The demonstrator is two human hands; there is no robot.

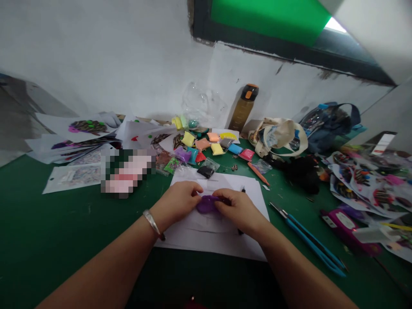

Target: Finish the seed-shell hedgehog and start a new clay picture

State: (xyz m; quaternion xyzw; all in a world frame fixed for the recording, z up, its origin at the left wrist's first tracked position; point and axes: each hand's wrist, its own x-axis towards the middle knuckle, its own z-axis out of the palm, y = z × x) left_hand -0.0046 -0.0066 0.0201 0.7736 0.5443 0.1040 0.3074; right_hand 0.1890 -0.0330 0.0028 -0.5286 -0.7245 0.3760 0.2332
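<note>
Both my hands meet over a white sheet of paper [225, 240] on the green table [48, 240]. My left hand [177, 201], with a silver bracelet on its wrist, and my right hand [240, 210] pinch a flat lump of purple clay [207, 204] between their fingers. The clay rests on or just above the paper; I cannot tell which. A dark pen [243, 189] shows partly behind my right hand.
Several small bags of coloured clay [206, 148] lie behind the paper. A brown bottle [243, 108] stands by the wall. Blue-handled scissors [309, 240] lie to the right, an orange tool [257, 173] nearer. Bags [280, 137] and printed sheets [363, 180] crowd the right, papers [77, 137] the left.
</note>
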